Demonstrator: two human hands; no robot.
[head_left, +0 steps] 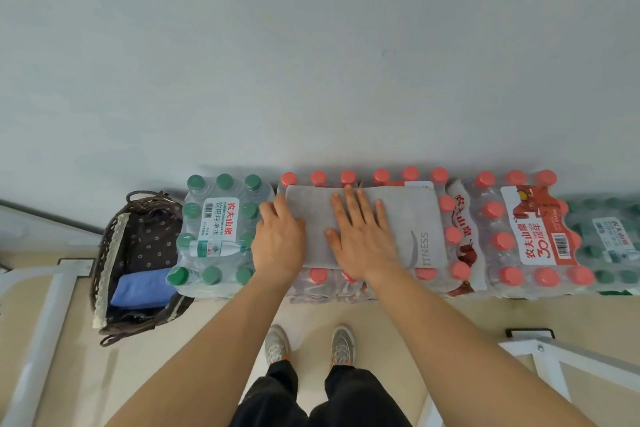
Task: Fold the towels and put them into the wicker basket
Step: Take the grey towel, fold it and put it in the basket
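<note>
Smoothing last fold: grey folded cloth towel (408,218) on red-capped bottle packs (454,236), pressed under flat-open left hand (277,239) and right hand (360,236), nothing gripped; next likely: grasp, carry left into dark wicker basket (101,253).

Both hands (278,236) (360,236) flat on folded grey towel (408,218), wicker basket (104,253) left

Green-capped bottle pack (221,232) beside red-capped packs (502,243) against grey wall (311,45); beige floor (450,322) below.

Grey towel (408,222), blue towel (143,289), brown floral-lined basket (104,253), red-capped (491,210) and green-capped bottles (225,180).
</note>
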